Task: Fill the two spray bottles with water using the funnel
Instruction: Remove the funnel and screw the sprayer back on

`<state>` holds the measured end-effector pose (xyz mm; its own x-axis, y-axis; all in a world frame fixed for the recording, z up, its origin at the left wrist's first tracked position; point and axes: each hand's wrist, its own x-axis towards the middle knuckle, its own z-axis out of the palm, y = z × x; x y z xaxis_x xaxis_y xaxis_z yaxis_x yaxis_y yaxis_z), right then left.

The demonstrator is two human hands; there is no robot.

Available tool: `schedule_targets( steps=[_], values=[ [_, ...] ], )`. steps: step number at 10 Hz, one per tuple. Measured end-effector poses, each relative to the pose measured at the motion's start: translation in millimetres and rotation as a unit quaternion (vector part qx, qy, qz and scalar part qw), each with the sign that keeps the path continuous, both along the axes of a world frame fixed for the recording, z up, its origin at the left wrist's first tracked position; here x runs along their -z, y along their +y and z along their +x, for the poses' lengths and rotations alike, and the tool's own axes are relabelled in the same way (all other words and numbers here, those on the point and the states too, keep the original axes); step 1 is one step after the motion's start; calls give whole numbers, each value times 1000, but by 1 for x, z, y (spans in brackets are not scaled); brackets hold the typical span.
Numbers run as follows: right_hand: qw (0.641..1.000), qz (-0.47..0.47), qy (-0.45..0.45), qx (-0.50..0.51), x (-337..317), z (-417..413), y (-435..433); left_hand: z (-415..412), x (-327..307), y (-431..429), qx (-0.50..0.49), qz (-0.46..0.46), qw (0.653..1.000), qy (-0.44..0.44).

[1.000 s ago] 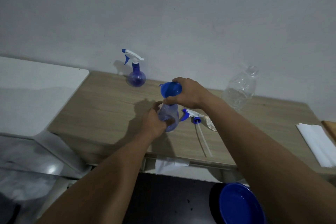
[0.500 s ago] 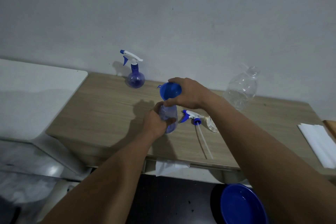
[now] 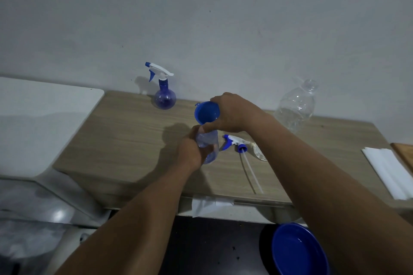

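Note:
My left hand [image 3: 192, 149] grips an uncapped blue see-through spray bottle [image 3: 209, 145] standing on the wooden table [image 3: 125, 140]. My right hand [image 3: 232, 112] holds a blue funnel [image 3: 206, 112] at its rim, set on the bottle's neck; the neck itself is hidden by my fingers. This bottle's trigger head [image 3: 235, 142] with its long white tube lies on the table just to the right. A second round blue spray bottle [image 3: 165, 96], with its trigger head on, stands by the wall at the back.
A large clear plastic water bottle [image 3: 296, 106] stands at the back right. A small clear lid or dish [image 3: 260, 154] lies by the trigger head. White folded paper [image 3: 388, 172] lies at the right edge. A blue basin [image 3: 299, 250] sits below the table front. A white surface [image 3: 33, 123] adjoins on the left.
Both hands stay on the bottle and funnel. The funnel has settled slightly lower onto the bottle's neck; otherwise only the view has shifted a little.

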<state>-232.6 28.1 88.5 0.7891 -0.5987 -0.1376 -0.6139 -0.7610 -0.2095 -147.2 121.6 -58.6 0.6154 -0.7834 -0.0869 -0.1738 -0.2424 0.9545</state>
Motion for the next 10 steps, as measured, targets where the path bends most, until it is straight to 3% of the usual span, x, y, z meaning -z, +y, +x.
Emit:
schedule_targets(
  steps=[1, 3, 5, 9, 10],
  values=[
    [1000, -4, 6, -7, -2, -2, 0, 4, 11, -1, 4, 45, 995, -92],
    [995, 68, -69, 30, -10, -11, -15, 4, 3, -5, 4, 25, 1000, 2],
    [957, 176, -208, 102, -18, -24, -36, 3, 2, -1, -7, 36, 999, -26],
    [911, 249, -275, 178, 69, -17, -57, 2, 4, -1, -5, 10, 999, -52],
    [916, 235, -266, 186, 85, -10, -63, 2, 2, 0, 2, 9, 999, -50]
  ],
)
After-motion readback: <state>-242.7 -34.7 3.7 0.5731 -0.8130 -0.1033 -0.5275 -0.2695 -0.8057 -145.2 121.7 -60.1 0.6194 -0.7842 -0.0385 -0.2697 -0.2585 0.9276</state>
